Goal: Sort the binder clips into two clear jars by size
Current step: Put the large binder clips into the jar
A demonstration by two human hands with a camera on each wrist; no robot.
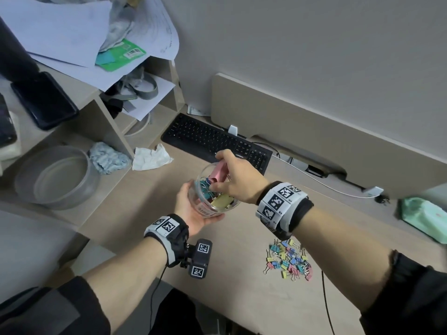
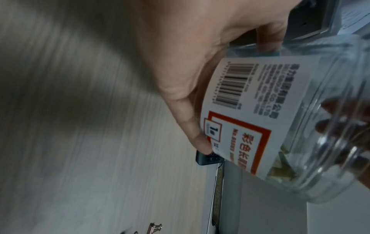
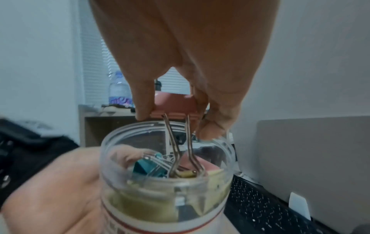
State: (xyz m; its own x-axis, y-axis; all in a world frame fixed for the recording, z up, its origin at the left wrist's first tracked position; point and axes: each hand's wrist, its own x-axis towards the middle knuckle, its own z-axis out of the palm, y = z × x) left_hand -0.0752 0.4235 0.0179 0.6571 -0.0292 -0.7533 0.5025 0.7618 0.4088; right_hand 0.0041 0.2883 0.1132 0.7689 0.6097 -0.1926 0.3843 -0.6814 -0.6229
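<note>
My left hand (image 1: pixel 193 211) holds a clear labelled jar (image 1: pixel 215 209) above the desk, tilted, fingers wrapped round its side (image 2: pixel 186 101). Inside the jar (image 3: pixel 166 197) lie large clips: a teal one (image 3: pixel 148 169), a yellow one (image 1: pixel 222 201) and a pink one (image 3: pixel 200 164). My right hand (image 1: pixel 234 175) pinches a large pink binder clip (image 1: pixel 217 172) by its body at the jar's mouth. The clip's (image 3: pixel 174 104) wire handles hang down inside the rim. A pile of small coloured binder clips (image 1: pixel 289 259) lies on the desk under my right forearm.
A black keyboard (image 1: pixel 212 141) lies behind the jar. A crumpled white tissue (image 1: pixel 151 157) sits to its left. A large round clear container (image 1: pixel 58 177) stands on the low shelf at left. A green packet (image 1: pixel 423 218) lies at the right edge.
</note>
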